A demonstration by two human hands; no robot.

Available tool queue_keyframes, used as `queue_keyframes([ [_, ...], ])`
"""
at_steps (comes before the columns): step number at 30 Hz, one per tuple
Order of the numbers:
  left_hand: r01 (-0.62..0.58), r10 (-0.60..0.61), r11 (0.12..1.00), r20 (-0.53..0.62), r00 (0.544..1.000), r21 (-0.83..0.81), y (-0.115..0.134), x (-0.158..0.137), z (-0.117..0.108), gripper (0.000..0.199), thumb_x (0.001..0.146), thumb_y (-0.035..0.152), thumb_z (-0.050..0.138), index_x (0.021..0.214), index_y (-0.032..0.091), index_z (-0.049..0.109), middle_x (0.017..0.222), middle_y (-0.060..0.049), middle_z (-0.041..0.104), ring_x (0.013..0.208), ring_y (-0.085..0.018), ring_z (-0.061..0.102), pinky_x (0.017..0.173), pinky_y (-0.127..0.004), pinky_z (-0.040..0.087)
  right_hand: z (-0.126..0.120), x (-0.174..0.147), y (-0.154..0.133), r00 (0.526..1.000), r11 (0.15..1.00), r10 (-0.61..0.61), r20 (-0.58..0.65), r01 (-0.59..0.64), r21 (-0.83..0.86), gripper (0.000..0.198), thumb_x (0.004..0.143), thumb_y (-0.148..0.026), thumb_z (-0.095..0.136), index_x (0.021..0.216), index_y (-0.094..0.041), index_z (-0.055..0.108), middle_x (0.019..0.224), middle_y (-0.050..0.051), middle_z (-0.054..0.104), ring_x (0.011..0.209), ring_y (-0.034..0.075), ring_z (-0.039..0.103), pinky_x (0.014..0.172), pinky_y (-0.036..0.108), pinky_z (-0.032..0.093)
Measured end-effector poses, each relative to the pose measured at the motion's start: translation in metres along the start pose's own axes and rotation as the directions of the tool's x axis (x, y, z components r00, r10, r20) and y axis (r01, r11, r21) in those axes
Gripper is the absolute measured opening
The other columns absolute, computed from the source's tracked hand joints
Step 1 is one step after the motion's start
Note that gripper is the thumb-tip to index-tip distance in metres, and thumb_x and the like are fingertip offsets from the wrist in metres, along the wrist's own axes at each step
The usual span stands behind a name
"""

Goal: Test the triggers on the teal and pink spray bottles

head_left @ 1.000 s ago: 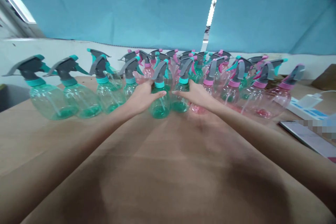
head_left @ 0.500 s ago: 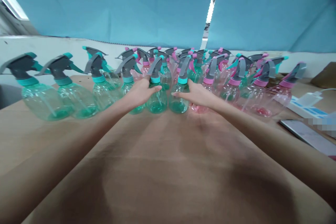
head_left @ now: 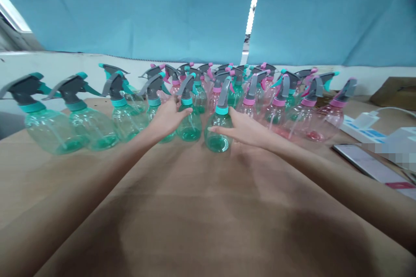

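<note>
Clear green spray bottles with grey trigger heads and turquoise collars stand in the front row. My right hand [head_left: 245, 127] is closed round the right side of one green spray bottle [head_left: 217, 142], thumb across its front and fingers behind. This bottle stands nearer to me than its neighbours. Just left of it, another green spray bottle [head_left: 189, 130] has my left hand [head_left: 166, 117] at its left shoulder, thumb over the front. The left fingertips are partly hidden behind the bottle. Right of my right hand are spray bottles with pink collars, such as a pink spray bottle [head_left: 328, 121].
More pink and green bottles crowd behind, before a low white wall [head_left: 81, 62] and a blue cloth [head_left: 146, 13]. At the right on the wooden table [head_left: 195, 207] lie a phone [head_left: 367, 160] and a white power strip [head_left: 364, 130]. A brown box [head_left: 394, 95] sits farther back.
My right hand has drawn its green spray bottle toward me, out of line with the row. My left hand stays at the neighbouring bottle. The view has shifted slightly.
</note>
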State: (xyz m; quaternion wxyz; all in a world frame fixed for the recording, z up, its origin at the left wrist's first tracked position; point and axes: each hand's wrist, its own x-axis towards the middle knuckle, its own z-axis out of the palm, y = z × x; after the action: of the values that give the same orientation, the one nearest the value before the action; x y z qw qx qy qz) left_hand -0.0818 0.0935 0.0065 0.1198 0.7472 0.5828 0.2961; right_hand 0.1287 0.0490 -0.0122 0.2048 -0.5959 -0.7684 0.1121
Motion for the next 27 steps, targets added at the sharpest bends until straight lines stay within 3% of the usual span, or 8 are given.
queue_keyframes([
  [6,0.006,-0.002,0.987,0.025,1.000,-0.159,0.003,-0.030,-0.012,0.068,0.081,0.036,0.061,0.141,0.015,0.036,0.146,-0.017,0.044,0.131,-0.030,0.046,0.105,-0.042,0.040,0.000,-0.036,-0.011,0.999,0.998,0.011,-0.040,-0.013,-0.063,0.070,0.078,-0.072,0.049,0.119,-0.015,0.049,0.103,0.016,0.067,0.092,0.037,0.065,0.066,0.044,0.050],
  [9,-0.037,0.061,0.974,0.100,0.993,-0.224,0.014,-0.055,-0.016,0.073,0.077,0.049,0.066,0.138,0.019,0.041,0.144,-0.014,0.046,0.132,-0.030,0.045,0.106,-0.046,0.039,0.002,-0.057,-0.017,0.996,0.996,-0.043,-0.075,0.037,-0.078,0.076,0.078,-0.075,0.047,0.124,-0.014,0.047,0.095,0.014,0.069,0.088,0.036,0.067,0.065,0.043,0.049],
  [12,-0.103,0.181,0.936,0.207,0.961,-0.338,0.041,-0.082,-0.016,0.075,0.072,0.050,0.071,0.136,0.025,0.042,0.143,-0.010,0.047,0.129,-0.030,0.047,0.104,-0.045,0.041,0.004,-0.079,-0.024,0.984,0.989,-0.140,-0.114,0.133,-0.062,0.082,0.077,-0.076,0.046,0.129,-0.014,0.044,0.092,0.012,0.070,0.082,0.034,0.068,0.061,0.039,0.048],
  [14,-0.123,0.234,0.915,0.259,0.937,-0.383,0.061,-0.098,-0.013,0.065,0.077,0.046,0.068,0.134,0.026,0.044,0.139,-0.009,0.051,0.122,-0.028,0.053,0.099,-0.043,0.044,0.005,-0.093,-0.030,0.975,0.984,-0.176,-0.133,0.171,-0.049,0.079,0.075,-0.077,0.047,0.126,-0.017,0.048,0.092,0.009,0.071,0.076,0.030,0.068,0.058,0.037,0.047],
  [18,-0.127,0.248,0.884,0.223,0.943,-0.450,0.091,-0.119,-0.003,0.038,0.080,0.040,0.065,0.112,0.021,0.056,0.102,-0.004,0.066,0.091,-0.021,0.064,0.080,-0.035,0.051,0.006,-0.116,-0.038,0.963,0.977,-0.215,-0.165,0.211,-0.043,0.075,0.072,-0.080,0.049,0.120,-0.022,0.055,0.086,0.005,0.071,0.067,0.025,0.067,0.052,0.032,0.044],
  [23,-0.158,0.264,0.802,0.105,0.959,-0.576,0.098,-0.127,0.015,0.012,0.083,0.027,0.059,0.094,0.023,0.056,0.083,0.002,0.061,0.080,-0.016,0.060,0.073,-0.030,0.048,0.012,-0.128,-0.035,0.936,0.962,-0.270,-0.227,0.269,-0.036,0.076,0.071,-0.079,0.051,0.114,-0.017,0.056,0.098,0.010,0.068,0.077,0.027,0.067,0.054,0.034,0.048],
  [27,-0.148,0.216,0.796,0.047,0.975,-0.587,0.102,-0.125,0.023,0.008,0.077,0.015,0.052,0.080,0.022,0.050,0.070,0.004,0.048,0.067,-0.012,0.050,0.059,-0.026,0.040,0.013,-0.131,-0.014,0.944,0.953,-0.301,-0.138,0.304,0.003,0.080,0.069,-0.082,0.049,0.113,-0.015,0.053,0.094,0.011,0.068,0.079,0.031,0.066,0.060,0.040,0.050],
])
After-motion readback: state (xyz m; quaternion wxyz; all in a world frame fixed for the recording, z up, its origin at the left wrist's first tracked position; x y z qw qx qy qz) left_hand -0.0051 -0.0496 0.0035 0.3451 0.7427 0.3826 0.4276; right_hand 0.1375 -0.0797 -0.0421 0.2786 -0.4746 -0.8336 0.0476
